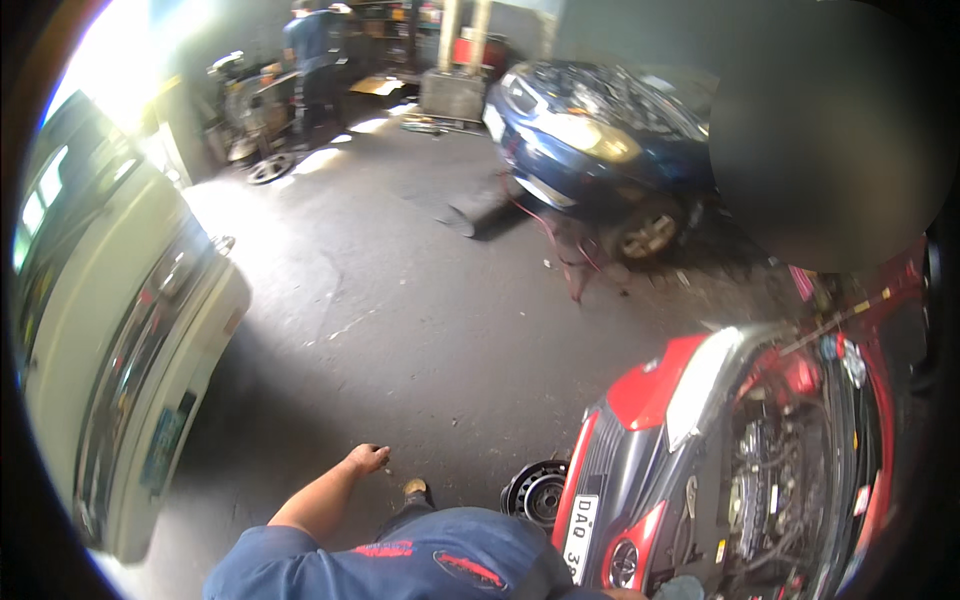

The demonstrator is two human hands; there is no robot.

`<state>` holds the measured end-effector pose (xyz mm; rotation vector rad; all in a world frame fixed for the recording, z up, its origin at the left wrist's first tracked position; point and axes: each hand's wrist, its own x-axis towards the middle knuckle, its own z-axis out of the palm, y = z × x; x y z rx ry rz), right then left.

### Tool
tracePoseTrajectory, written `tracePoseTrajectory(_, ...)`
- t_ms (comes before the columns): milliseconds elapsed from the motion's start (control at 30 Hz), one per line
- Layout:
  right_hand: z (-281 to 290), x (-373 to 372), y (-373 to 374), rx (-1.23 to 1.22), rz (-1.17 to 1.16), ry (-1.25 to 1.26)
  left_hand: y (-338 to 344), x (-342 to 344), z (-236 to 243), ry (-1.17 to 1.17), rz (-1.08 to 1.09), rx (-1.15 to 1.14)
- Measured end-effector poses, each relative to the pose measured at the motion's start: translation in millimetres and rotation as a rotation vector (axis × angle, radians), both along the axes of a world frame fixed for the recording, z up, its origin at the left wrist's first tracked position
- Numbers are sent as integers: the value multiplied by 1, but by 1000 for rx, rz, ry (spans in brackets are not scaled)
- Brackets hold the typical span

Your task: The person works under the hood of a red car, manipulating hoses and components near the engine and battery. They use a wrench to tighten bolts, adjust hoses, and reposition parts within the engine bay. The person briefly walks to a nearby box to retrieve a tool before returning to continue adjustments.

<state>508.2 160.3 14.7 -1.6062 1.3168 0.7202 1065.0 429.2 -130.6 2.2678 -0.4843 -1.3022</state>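
My left hand (371,457) hangs at the end of my bare forearm over the floor, fingers curled; whether something small is in them I cannot make out. A sliver of skin on my right side (622,594) shows at the bottom edge beside a red car (650,385) with its bonnet raised and engine (760,470) exposed; my right fingers are hidden. A black wheel rim (535,492) lies on the floor by that car's bumper, right of my shoe (417,487).
A pale vehicle (120,330) stands close on the left. A dark blue car (570,180) with open bonnet stands ahead, with a red hose (540,218) beside it. A person (315,70) stands at the back near tools (255,110). A grey floor (360,280) lies between.
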Motion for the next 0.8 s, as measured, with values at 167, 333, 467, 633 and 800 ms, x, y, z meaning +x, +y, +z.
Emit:
tracePoseTrajectory(167,13,48,-64,-89,-180,-112,-89,81,-39,12,-152,182)
tracePoseTrajectory(333,-10,74,-142,75,-112,-67,-204,112,-67,235,367,52)
tracePoseTrajectory(467,-10,118,-254,253,258,-47,-284,137,-66,144,78,224)
tracePoseTrajectory(633,35,212,-488,44,207,-169,-403,185,-38,212,246,284)
tracePoseTrajectory(800,76,285,-659,-532,44,-533,-542,191,-23,200,299,78)
